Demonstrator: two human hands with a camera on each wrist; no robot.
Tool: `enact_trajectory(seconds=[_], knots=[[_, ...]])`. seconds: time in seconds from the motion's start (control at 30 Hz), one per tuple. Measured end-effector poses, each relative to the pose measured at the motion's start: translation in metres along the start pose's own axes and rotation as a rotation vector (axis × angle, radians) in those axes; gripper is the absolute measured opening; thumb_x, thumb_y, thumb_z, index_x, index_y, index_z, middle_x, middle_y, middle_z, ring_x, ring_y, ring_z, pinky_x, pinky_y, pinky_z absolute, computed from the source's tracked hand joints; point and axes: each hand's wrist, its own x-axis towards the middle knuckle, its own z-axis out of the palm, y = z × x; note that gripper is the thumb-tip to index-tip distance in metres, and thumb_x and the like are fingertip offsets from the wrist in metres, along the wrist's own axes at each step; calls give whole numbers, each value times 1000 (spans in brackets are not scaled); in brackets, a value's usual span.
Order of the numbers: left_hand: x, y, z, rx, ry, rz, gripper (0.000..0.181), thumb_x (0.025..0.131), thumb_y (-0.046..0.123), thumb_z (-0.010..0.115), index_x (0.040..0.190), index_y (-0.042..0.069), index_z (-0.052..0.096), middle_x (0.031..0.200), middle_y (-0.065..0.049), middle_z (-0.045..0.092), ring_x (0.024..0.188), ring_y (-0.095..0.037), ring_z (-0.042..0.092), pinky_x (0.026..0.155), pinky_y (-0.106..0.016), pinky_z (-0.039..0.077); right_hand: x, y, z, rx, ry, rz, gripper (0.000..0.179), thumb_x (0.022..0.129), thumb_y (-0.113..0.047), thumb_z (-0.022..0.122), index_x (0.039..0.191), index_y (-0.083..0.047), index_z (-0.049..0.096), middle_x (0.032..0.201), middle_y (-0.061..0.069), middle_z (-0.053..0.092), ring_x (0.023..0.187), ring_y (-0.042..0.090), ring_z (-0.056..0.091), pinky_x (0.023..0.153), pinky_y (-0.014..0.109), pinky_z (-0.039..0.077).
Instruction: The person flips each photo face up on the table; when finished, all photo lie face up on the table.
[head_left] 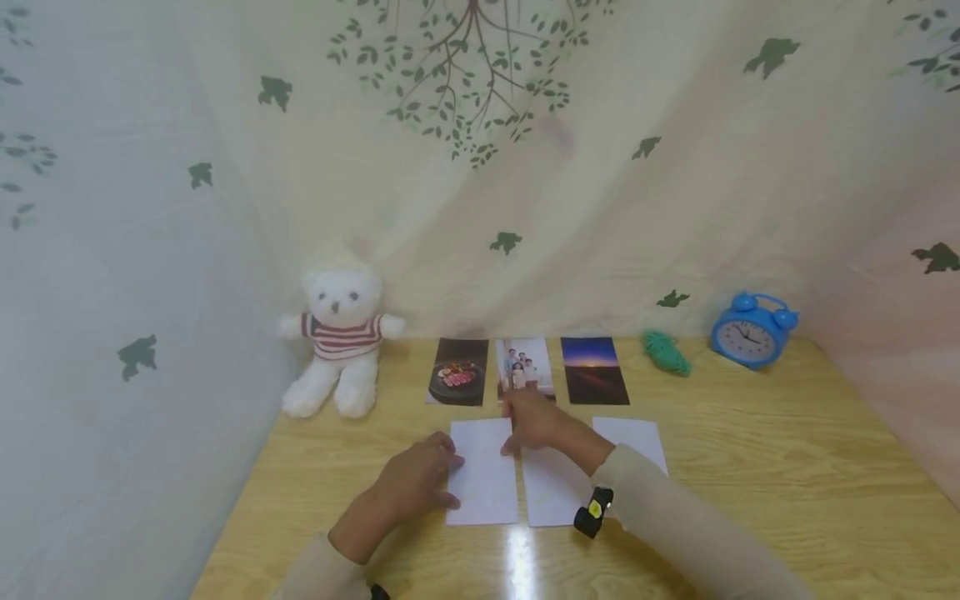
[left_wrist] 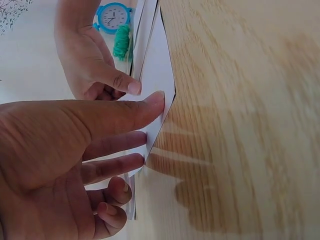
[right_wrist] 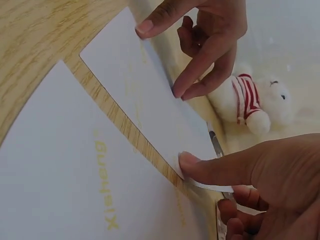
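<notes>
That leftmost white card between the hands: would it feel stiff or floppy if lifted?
The white card would probably be light and bend somewhat, as its edges look very thin. Pushed, it might slide easily, since the table shows a glossy reflection. Its low, flat shape makes rolling or tipping unlikely.

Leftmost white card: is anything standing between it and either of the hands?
Nothing visible stands between them. The left hand touches the left edge of the leftmost white card, and the right hand holds its far right corner.
</notes>
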Motion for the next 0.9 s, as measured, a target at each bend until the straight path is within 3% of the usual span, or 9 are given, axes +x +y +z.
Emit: enact_trajectory(seconds=[0.07, 0.27, 0.5, 0.6, 0.67, 0.77, 0.83, 0.9], knots=[[0, 0, 1, 1, 7, 7, 52, 76, 25, 94, 119, 2, 78, 125, -14, 68, 107, -29, 69, 93, -44, 59, -1, 2, 1, 54, 7, -12, 38, 78, -12, 94, 98, -9, 61, 92, 5, 62, 84, 20, 55, 72, 32, 48], [1, 5, 4, 9, 36, -16, 39, 90, 35, 83, 112, 3, 79, 120, -13, 70, 100, -27, 71, 87, -42, 61, -8, 5, 1, 287, 14, -28, 23, 92, -8, 80, 103, -6, 60, 92, 6, 60, 80, 18, 57, 69, 30, 49], [5, 16, 2, -139, 101, -146, 59, 100, 57, 65, 116, 1, 73, 115, -14, 75, 104, -31, 74, 90, -48, 60, -9, -2, 0, 733, -4, 57, 22, 98, -5, 71, 113, 1, 55, 104, 15, 61, 74, 22, 69, 67, 38, 65], [7, 21, 1, -159, 96, -183, 65, 100, 67, 57, 108, 4, 75, 103, -9, 77, 92, -26, 74, 80, -44, 60, -8, -5, 2, 863, 14, 94, 19, 99, -3, 66, 112, 0, 53, 107, 15, 63, 76, 22, 71, 67, 38, 65], [8, 24, 1, -160, 91, -188, 66, 99, 70, 55, 92, 7, 73, 84, -3, 72, 74, -19, 67, 65, -39, 55, -8, -7, 3, 912, 43, 96, 17, 99, -2, 65, 110, 0, 51, 106, 13, 63, 77, 21, 70, 65, 37, 64], [8, 29, 0, -170, 78, -218, 67, 95, 76, 55, 70, 15, 61, 62, 6, 52, 55, -11, 47, 51, -31, 39, -9, -9, 4, 942, 99, 99, 15, 98, -2, 63, 107, -1, 51, 106, 10, 60, 78, 19, 67, 63, 34, 62], [7, 33, -1, -177, 76, -238, 66, 93, 78, 57, 66, 17, 58, 58, 7, 48, 52, -10, 43, 48, -29, 35, -10, -10, 5, 954, 123, 97, 15, 97, -3, 63, 107, -1, 51, 108, 10, 57, 81, 19, 65, 64, 32, 60], [6, 36, -2, -183, 71, -263, 65, 92, 78, 59, 70, 17, 65, 61, 8, 54, 53, -10, 46, 50, -29, 37, -11, -11, 6, 979, 132, 96, 15, 98, -3, 63, 107, -2, 51, 114, 12, 56, 85, 19, 64, 65, 31, 59]])
